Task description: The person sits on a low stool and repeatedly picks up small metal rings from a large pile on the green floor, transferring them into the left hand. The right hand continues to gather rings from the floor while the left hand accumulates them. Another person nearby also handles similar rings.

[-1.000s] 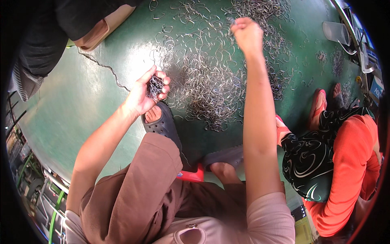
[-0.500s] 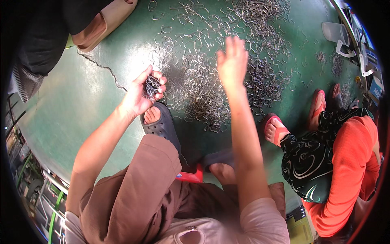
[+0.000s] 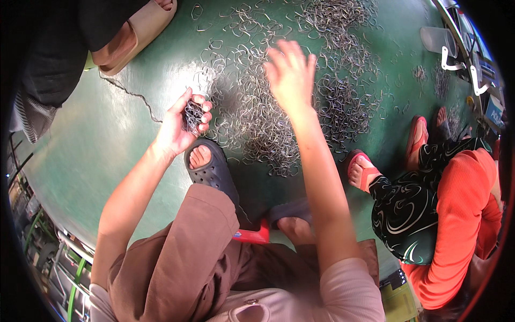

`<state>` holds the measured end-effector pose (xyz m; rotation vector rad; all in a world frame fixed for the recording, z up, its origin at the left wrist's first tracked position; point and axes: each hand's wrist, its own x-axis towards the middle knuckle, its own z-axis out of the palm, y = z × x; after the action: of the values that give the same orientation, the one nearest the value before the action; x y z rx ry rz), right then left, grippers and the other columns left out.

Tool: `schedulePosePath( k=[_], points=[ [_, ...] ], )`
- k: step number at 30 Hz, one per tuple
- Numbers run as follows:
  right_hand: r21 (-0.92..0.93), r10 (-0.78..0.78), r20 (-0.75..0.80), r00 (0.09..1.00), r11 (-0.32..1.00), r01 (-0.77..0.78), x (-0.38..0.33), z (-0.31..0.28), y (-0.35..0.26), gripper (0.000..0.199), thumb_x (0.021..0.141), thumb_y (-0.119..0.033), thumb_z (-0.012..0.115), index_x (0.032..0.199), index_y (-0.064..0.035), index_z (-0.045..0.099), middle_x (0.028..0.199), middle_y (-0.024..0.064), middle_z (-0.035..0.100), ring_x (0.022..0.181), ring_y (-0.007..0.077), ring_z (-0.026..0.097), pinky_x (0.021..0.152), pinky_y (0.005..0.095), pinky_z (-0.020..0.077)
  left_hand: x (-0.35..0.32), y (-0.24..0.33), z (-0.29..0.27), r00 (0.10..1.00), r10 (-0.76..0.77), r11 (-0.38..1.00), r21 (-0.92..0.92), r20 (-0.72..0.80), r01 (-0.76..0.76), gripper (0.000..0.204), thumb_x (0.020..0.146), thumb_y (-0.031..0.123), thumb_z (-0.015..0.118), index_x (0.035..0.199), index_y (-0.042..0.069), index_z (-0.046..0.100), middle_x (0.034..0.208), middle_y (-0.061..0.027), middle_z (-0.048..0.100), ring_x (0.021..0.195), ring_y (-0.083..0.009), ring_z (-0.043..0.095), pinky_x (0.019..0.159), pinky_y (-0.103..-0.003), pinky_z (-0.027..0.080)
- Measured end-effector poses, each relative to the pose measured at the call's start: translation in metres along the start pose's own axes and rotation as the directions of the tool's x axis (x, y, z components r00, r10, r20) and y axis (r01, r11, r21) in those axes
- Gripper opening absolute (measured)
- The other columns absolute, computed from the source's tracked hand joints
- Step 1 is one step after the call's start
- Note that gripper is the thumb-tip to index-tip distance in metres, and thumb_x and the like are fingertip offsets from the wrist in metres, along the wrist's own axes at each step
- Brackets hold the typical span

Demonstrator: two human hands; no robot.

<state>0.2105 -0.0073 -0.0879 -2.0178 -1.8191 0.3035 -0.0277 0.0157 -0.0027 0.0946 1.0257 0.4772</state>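
Observation:
A bunch of bent metal wire pieces (image 3: 193,115) is cupped in my left hand (image 3: 182,121), with my fingers curled round it. The hand is raised above my left shoe. My right hand (image 3: 291,78) reaches out over the floor, its fingers spread and slightly blurred, with nothing seen in it. Beneath and around it lies a wide scatter of similar wire pieces (image 3: 268,131), silvery and hook-like or ring-like. They are densest in heaps below my right hand and at the far side. Whether my right fingers touch any pieces I cannot tell.
Dark clog shoes (image 3: 212,169) are on my feet on the green floor (image 3: 107,166). At the right sits a person in red sleeves (image 3: 464,214) and red sandals. Another person's beige sandal (image 3: 142,35) is at the upper left. A clear plastic container (image 3: 439,42) lies far right.
My right hand has swung a little left over the wire pieces, and its fingers have spread. My left hand keeps its bunch, shifting only slightly left.

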Motion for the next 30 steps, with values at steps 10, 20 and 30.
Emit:
schedulePosePath(
  k=[10, 20, 30],
  points=[
    [-0.009, 0.200, 0.077, 0.977, 0.980, -0.200, -0.067, -0.021, -0.017, 0.039, 0.085, -0.031, 0.055, 0.119, -0.0124, 0.053, 0.134, 0.0176, 0.036, 0.127, 0.0359, 0.031, 0.099, 0.0621, 0.0228, -0.001, 0.006, -0.018, 0.998, 0.012, 0.998, -0.060, 0.055, -0.009, 0.032, 0.094, 0.036, 0.042, 0.082, 0.008, 0.053, 0.078, -0.0065, 0.054, 0.065, -0.0158, 0.050, 0.050, -0.025, 0.040],
    [0.072, 0.404, -0.289, 0.868, 0.913, -0.401, -0.017, -0.034, 0.049, 0.021, 0.076, -0.006, 0.059, 0.097, -0.0116, 0.059, 0.095, 0.0087, 0.056, 0.090, 0.0281, 0.054, 0.074, 0.0391, 0.0453, -0.006, 0.014, -0.020, 0.989, 0.089, 0.992, -0.100, 0.115, -0.078, 0.032, 0.095, 0.035, 0.041, 0.083, 0.007, 0.052, 0.078, -0.0064, 0.049, 0.064, -0.0153, 0.047, 0.050, -0.025, 0.040],
    [0.166, 0.334, -0.176, 0.926, 0.937, -0.306, -0.040, 0.002, -0.032, 0.028, 0.071, -0.005, 0.061, 0.098, -0.0112, 0.057, 0.092, 0.0088, 0.050, 0.088, 0.0266, 0.052, 0.074, 0.0399, 0.0420, -0.010, 0.012, -0.010, 0.996, 0.091, 0.994, -0.069, 0.021, -0.089, 0.027, 0.093, 0.033, 0.045, 0.083, 0.009, 0.049, 0.078, -0.0047, 0.045, 0.063, -0.0131, 0.043, 0.046, -0.021, 0.038]
  ],
)
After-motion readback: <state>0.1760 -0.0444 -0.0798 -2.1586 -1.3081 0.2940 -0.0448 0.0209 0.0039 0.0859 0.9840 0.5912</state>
